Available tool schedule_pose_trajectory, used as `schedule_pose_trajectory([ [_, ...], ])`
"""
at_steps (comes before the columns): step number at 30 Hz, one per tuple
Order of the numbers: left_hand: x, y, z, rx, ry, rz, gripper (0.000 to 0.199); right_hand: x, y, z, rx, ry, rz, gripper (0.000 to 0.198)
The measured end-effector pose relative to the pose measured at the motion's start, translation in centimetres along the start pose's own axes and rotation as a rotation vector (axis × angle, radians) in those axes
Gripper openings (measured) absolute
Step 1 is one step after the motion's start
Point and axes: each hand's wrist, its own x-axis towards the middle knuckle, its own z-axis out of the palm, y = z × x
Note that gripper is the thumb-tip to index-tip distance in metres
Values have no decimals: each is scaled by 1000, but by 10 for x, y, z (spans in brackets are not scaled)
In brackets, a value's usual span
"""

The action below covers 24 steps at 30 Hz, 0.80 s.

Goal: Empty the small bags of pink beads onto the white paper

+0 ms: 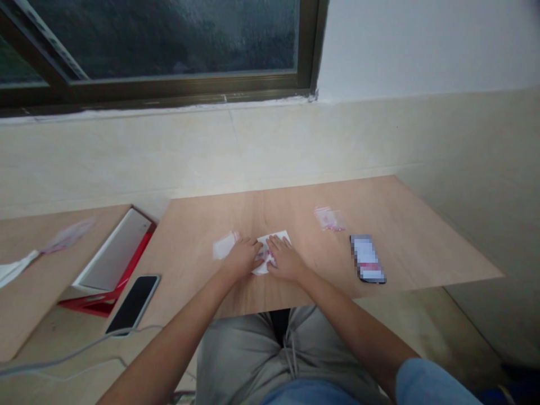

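Observation:
A small white sheet of paper lies on the wooden table in front of me, with small pinkish bits on it that are too small to make out. My left hand rests at the paper's left edge, fingers stretched out. On the right side, my right hand lies flat with its fingers spread over the sheet. Just left of my left hand is a small clear bag with whitish contents. Under the palms and fingers, part of the sheet is hidden.
Small plastic bags with pink bits lie at the right, near a phone with a lit screen. A dark-screened phone sits at the table's left edge, beside a cable. Further left, a white-and-red box stands by another table.

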Motion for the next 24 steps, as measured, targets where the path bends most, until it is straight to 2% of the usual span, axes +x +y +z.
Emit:
schedule_pose_trajectory([
  [6,5,-1,5,-96,14,21,32,1,-4,-3,-7,6,9,73],
  [10,0,-4,6,-335,111,-56,41,1,-4,-3,21,17,19,72],
  [13,-6,-7,6,-639,183,-236,43,1,-2,-1,39,26,31,74],
  [17,-18,-12,-2,-1248,242,-546,49,3,2,0,64,11,38,77],
  [20,-28,-21,-13,-1559,260,-643,55,2,4,0,70,8,44,78],
  [22,-33,-34,-21,-1555,312,-656,56,2,5,0,76,13,47,77],
  [24,-37,-50,-25,-1350,440,-641,56,1,6,0,86,17,46,76],
])
